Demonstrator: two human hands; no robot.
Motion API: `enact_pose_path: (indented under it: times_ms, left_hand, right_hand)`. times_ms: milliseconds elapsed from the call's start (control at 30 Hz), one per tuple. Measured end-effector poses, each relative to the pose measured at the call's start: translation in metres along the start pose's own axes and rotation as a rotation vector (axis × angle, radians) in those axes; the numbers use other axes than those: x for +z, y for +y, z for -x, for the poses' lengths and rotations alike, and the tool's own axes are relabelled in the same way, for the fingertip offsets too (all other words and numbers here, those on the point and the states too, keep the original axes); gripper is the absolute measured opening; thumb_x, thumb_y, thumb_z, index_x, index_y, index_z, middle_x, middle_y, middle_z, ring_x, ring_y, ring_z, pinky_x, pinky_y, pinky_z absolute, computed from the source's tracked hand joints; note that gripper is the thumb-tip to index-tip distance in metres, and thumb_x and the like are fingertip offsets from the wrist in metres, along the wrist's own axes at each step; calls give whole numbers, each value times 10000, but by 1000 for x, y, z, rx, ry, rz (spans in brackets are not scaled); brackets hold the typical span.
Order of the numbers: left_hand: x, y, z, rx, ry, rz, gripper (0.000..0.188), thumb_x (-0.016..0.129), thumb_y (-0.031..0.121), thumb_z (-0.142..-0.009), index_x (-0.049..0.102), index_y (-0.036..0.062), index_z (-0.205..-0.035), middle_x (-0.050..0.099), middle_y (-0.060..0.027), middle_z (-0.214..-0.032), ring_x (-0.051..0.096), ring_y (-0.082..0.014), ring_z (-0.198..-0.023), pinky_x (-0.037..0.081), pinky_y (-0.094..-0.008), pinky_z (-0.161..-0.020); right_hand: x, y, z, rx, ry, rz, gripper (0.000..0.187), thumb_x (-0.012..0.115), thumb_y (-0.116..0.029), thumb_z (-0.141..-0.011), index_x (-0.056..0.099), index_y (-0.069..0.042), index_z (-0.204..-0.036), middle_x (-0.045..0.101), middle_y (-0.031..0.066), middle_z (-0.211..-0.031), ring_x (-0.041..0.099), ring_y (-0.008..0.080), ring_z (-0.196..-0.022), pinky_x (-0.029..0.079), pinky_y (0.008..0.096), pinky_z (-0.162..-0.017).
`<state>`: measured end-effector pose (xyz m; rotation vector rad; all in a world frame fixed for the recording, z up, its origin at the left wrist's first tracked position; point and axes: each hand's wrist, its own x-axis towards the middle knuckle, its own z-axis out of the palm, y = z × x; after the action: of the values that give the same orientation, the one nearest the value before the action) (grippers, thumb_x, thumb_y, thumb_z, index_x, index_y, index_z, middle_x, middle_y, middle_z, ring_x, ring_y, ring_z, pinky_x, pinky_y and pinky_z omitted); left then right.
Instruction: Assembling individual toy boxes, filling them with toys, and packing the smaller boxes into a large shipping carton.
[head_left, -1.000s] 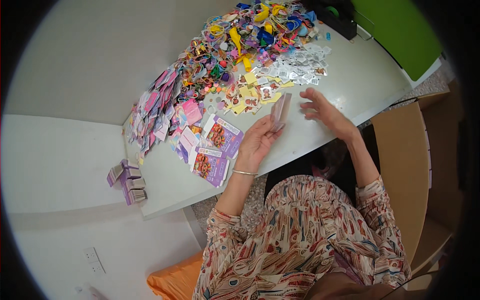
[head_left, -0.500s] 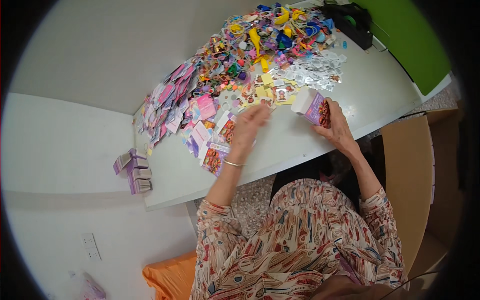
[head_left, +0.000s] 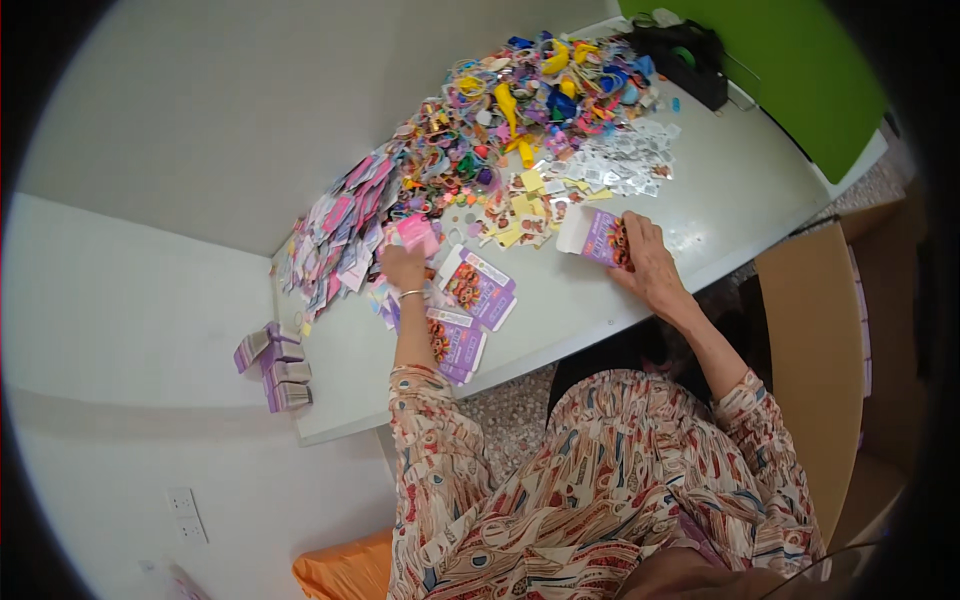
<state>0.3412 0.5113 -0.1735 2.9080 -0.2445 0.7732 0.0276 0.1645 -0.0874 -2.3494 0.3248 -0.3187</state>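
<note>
In the head view, the left hand (head_left: 404, 268) is at the pink square packet (head_left: 415, 233), beside the pile of pink packets (head_left: 350, 205). Its fingertips are hard to make out, so I cannot tell how far they are closed or whether they have hold of anything. The right hand (head_left: 648, 265) curls around the right end of a purple carton (head_left: 603, 240), thumb on the near side and fingers over the far side, hiding part of its printed face. The carton is above the right part of the table; its left end shows a white flap, but its inside cannot be seen. The left forearm covers the left edge of the lower flat carton (head_left: 458, 345); the upper flat carton (head_left: 480, 288) lies just above it. In the heap of trinkets (head_left: 500, 110), single pieces overlap too much to tell apart.

The table (head_left: 740, 190) is pale and smooth, with yellow and white cards (head_left: 528, 215) and silvery packets (head_left: 625, 160) spread near the heap. A grey wall rises behind; a green panel (head_left: 780, 90) stands at upper right. A cardboard box (head_left: 815, 340) runs into the dark rim at right, and an orange bag (head_left: 345, 568) is cut off below. The floor (head_left: 515, 410) is speckled.
</note>
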Motion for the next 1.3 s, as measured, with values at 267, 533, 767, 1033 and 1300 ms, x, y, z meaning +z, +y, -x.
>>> enact_pose_path:
  times_ms: [267,533,767,1033,1300]
  left_hand:
    - [-95,76,-3,-192,-34,1066,127,632,154,-890,576,40,-881,509,16,-684,467,-67,-584,410,-212,-512]
    - [-173,204,52,525,-226,895,70,645,92,-861,632,22,-861,598,-36,-666,537,-97,-557,426,-280,-516]
    - [-159,222,54,629,-387,792,110,670,113,-827,642,19,-876,627,-132,-693,597,-232,-553,449,-317,-533]
    - [-153,216,47,238,-895,1249,200,672,156,-871,644,-4,-987,658,-5,-761,578,-73,-638,460,-231,-583]
    - [-171,223,50,22,-893,1318,124,653,140,-883,674,20,-907,634,18,-750,551,-50,-631,458,-211,-579]
  right_hand:
    - [5,15,-5,31,17,-60,832,744,-107,-696,283,19,-1376,392,217,-1326,398,397,-1211,404,427,-999]
    - [0,2,2,-24,-17,-21,828,750,-87,-685,281,-18,-1364,382,209,-1322,406,404,-1195,420,437,-989]
    - [4,17,5,-124,66,86,834,782,-62,-626,313,-7,-1313,409,185,-1229,438,382,-1129,486,411,-915]
    - [3,9,5,-126,50,14,775,755,-58,-648,321,-4,-1288,422,191,-1211,450,391,-1095,481,426,-899]
    - [5,9,7,-117,62,-26,786,749,-60,-655,304,-5,-1301,416,200,-1229,446,398,-1104,469,441,-907]
